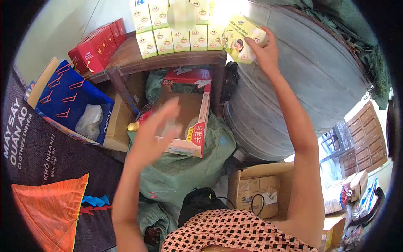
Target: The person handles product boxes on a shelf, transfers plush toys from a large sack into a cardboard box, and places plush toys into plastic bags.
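My right hand (264, 48) grips the right side of a yellow-green box (241, 38) with a child's picture on it, at the right end of two stacked rows of similar boxes (164, 40) on a wooden shelf (168, 61). My left hand (157, 134) is smeared by motion. It hovers over the left part of an open red and white carton (200, 130), with its fingers apart and nothing seen in them. The carton rests on a green sack (180, 176) below the shelf.
Red boxes (94, 52) stand at the shelf's left end. A blue-lined box (63, 92) is at the left, above an orange kite (52, 210). A large grey metal drum (302, 71) stands at the right, with an open cardboard box (264, 168) below it.
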`<state>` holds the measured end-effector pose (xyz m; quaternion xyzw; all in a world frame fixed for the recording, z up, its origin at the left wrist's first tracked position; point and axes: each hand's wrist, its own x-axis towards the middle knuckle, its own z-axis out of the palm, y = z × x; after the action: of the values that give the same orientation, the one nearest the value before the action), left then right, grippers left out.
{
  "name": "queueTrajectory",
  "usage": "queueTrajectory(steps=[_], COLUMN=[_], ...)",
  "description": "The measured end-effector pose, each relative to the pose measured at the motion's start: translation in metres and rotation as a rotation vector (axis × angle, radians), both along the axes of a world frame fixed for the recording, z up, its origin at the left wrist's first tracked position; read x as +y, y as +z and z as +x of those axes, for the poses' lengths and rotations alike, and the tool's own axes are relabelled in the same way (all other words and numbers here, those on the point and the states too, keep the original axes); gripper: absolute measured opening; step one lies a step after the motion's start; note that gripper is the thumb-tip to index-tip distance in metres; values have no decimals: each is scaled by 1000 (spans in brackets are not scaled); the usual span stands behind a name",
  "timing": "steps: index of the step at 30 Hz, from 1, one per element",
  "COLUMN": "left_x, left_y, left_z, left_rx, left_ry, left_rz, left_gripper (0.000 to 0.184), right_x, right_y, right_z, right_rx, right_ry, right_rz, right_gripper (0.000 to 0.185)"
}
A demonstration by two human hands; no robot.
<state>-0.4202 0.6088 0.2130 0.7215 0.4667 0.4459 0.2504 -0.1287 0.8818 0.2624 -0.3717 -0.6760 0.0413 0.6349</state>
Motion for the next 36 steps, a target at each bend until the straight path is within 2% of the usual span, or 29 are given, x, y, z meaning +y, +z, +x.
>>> queueTrajectory(steps=[1,3,5,7,10,13,18,21,25,27,28,29,30,31,33,34,36], left_x=[35,95,164,217,231,262,342,363,376,381,380,376,364,346,291,267,224], left_y=[11,55,74,96,127,119,61,53,59,55,52,47,44,39,21,6,-31], left_z=[11,20,16,13,38,66,91,101,99,93,89,82,76,69,43,26,-15], left_rx=[-173,261,500,779,918,992,325,222,179,162,154,181,209,235,334,391,436], left_ry=[-44,112,248,501,663,423,164,281,307,305,308,289,270,252,193,173,171], left_rz=[51,235,371,445,318,173,340,353,242,347,395,460,516,560,386,306,153], left_gripper=[59,68,78,91,103,110,96,80,78,73,71,68,65,63,60,61,67], right_x=[0,8,29,42,47,67,94,118,169,188,178,174,191,222,275,232,143], right_y=[4,9,22,35,52,55,55,58,60,58,63,66,60,51,25,22,-10], right_z=[-4,-12,-24,-36,-59,-74,-94,-99,-97,-97,-96,-98,-100,-101,-102,-101,-94], right_rx=[21,36,39,94,106,136,131,79,-85,-149,-157,-184,-183,-141,-42,15,14], right_ry=[25,6,-70,-70,-218,-243,-204,-189,-119,-110,-15,-44,-99,-219,-449,-337,-198], right_rz=[0,-2,15,-40,-103,-116,-53,-78,80,170,-16,-94,-91,0,243,226,289], right_gripper=[72,75,76,82,85,83,83,89,84,85,86,89,82,75,62,72,77])
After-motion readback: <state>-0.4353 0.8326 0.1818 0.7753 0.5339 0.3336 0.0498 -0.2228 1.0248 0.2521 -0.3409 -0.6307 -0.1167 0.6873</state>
